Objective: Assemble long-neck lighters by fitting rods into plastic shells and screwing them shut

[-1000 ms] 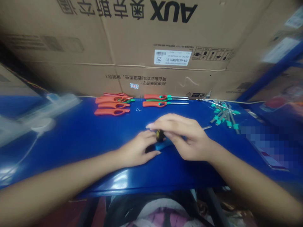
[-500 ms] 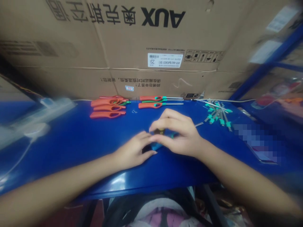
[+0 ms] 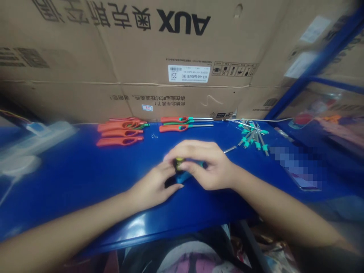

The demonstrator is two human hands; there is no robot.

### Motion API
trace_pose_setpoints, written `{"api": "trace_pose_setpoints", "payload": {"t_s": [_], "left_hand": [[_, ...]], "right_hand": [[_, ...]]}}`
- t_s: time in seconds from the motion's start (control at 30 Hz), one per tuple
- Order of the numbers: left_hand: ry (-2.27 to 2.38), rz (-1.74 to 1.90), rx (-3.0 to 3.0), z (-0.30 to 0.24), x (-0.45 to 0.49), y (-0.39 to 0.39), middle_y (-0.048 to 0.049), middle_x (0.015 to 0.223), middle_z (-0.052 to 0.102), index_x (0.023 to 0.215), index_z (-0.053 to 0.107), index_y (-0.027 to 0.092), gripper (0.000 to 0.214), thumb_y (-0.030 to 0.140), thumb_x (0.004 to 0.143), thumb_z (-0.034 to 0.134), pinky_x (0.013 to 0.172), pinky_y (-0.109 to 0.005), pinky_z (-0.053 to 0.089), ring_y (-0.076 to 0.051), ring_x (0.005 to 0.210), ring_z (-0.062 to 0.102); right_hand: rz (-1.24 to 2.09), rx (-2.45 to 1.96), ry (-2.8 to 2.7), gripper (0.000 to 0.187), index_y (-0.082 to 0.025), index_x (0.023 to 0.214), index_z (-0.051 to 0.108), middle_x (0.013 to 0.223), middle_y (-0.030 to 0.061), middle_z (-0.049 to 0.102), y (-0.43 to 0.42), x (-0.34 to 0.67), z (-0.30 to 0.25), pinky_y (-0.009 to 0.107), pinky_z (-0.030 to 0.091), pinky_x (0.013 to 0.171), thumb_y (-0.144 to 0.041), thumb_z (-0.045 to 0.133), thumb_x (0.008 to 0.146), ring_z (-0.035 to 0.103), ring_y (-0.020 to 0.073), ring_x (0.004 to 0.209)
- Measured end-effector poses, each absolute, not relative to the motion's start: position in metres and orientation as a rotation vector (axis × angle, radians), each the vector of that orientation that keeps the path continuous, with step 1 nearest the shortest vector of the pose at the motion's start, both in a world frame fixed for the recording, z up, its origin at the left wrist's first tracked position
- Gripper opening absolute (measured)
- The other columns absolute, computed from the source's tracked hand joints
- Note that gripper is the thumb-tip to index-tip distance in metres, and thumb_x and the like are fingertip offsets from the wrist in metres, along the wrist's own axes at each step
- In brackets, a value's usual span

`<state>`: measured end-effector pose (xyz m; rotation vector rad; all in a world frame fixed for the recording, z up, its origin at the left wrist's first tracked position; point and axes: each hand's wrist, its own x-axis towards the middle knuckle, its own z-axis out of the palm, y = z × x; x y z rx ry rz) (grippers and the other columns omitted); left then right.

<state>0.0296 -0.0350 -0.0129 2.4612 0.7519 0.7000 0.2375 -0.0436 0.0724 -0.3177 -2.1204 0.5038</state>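
Note:
Both my hands meet at the middle of the blue table. My left hand lies curled on the tabletop, its fingers closed round the blue handle end of a long lighter. My right hand arches over the same lighter, thumb and fingers pinched at a small yellow and black part on it. The lighter's metal nozzle sticks out to the right from under my right hand.
Several orange handle shells lie at the back left, assembled orange and green lighters at the back middle, and a heap of metal tubes with green ends at the back right. A large cardboard box walls off the table's far side.
The view has drifted so everything sits slightly further left and lower. My right hand's fingers have closed in on the small yellow part; both hands stay on the lighter.

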Motion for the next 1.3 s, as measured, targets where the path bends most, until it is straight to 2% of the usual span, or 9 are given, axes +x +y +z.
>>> {"api": "trace_pose_setpoints", "payload": {"t_s": [0.27,0.37,0.6,0.7,0.87,1.0,1.13,1.23,1.3], "left_hand": [[0.76,0.714,2.459,-0.014,0.032,-0.036,-0.0089,0.119,0.069,0.12,0.065,0.021,0.027,0.028,0.094,0.066,0.095,-0.042,0.055,-0.026,0.109,0.065],[0.793,0.68,2.49,-0.012,0.032,-0.036,-0.0093,0.116,0.069,0.119,0.066,0.019,0.028,0.029,0.093,0.067,0.096,-0.043,0.054,-0.027,0.107,0.065],[0.829,0.652,2.502,-0.006,0.033,-0.039,-0.0099,0.118,0.068,0.126,0.064,0.019,0.036,0.03,0.093,0.067,0.1,-0.042,0.051,-0.026,0.11,0.062],[0.874,0.563,2.556,0.002,0.033,-0.043,-0.01,0.116,0.067,0.13,0.061,0.019,0.038,0.028,0.094,0.062,0.1,-0.043,0.052,-0.026,0.109,0.06],[1.078,0.349,2.688,0.018,0.027,-0.045,-0.0108,0.114,0.066,0.133,0.06,0.018,0.044,0.02,0.089,0.059,0.097,-0.046,0.053,-0.029,0.106,0.06],[1.18,0.226,2.717,0.023,0.024,-0.042,-0.01,0.115,0.065,0.132,0.061,0.021,0.04,0.029,0.092,0.059,0.092,-0.045,0.054,-0.029,0.104,0.063],[1.167,0.161,2.689,0.023,0.025,-0.036,-0.0098,0.111,0.063,0.126,0.064,0.021,0.034,0.035,0.097,0.054,0.085,-0.042,0.056,-0.027,0.097,0.064],[1.076,0.175,2.657,0.027,0.024,-0.022,-0.0091,0.108,0.063,0.121,0.067,0.021,0.03,0.034,0.097,0.053,0.087,-0.039,0.055,-0.025,0.096,0.064],[0.99,0.188,2.645,0.034,0.02,-0.005,-0.009,0.106,0.063,0.12,0.069,0.02,0.032,0.036,0.097,0.053,0.088,-0.036,0.054,-0.024,0.095,0.064]], "right_hand": [[0.299,-0.388,-2.043,0.011,-0.016,0.099,0.069,0.088,0.0049,0.07,-0.042,0.229,0.068,0.028,0.056,0.077,-0.025,0.067,0.094,0.064,0.0136,0.079],[0.196,-0.479,-1.968,0.013,-0.017,0.095,0.069,0.084,0.0032,0.07,-0.037,0.232,0.064,0.028,0.056,0.078,-0.026,0.075,0.087,0.063,0.0136,0.076],[0.345,-0.565,-2.074,0.026,-0.019,0.121,0.065,0.108,0.0075,0.073,-0.033,0.245,0.069,0.035,0.056,0.091,-0.025,0.056,0.098,0.069,0.0174,0.096],[0.509,-0.65,-2.094,0.024,-0.019,0.118,0.064,0.105,0.0063,0.073,-0.038,0.249,0.078,0.029,0.059,0.079,-0.022,0.06,0.095,0.07,0.0152,0.086],[0.761,-0.753,-1.77,0.021,-0.022,0.11,0.055,0.09,0.0003,0.065,-0.033,0.266,0.085,0.023,0.056,0.051,-0.036,0.061,0.096,0.066,0.0102,0.056],[0.422,-1.02,-1.676,0.022,-0.024,0.104,0.051,0.083,-0.0019,0.06,-0.008,0.305,0.076,0.027,0.054,0.055,-0.038,0.064,0.092,0.066,0.0139,0.06],[-0.142,-1.371,-1.825,0.009,-0.021,0.094,0.052,0.091,0.0054,0.062,0.017,0.344,0.061,0.035,0.051,0.08,-0.022,0.059,0.088,0.063,0.0214,0.084],[-0.188,-1.727,-1.955,0.013,-0.019,0.098,0.054,0.108,0.011,0.058,0.026,0.358,0.055,0.035,0.047,0.089,-0.013,0.052,0.087,0.059,0.0246,0.1],[-0.105,-1.954,-1.984,0.019,-0.018,0.102,0.056,0.116,0.0122,0.054,0.027,0.362,0.054,0.032,0.047,0.087,-0.009,0.051,0.086,0.059,0.0232,0.099]]}}
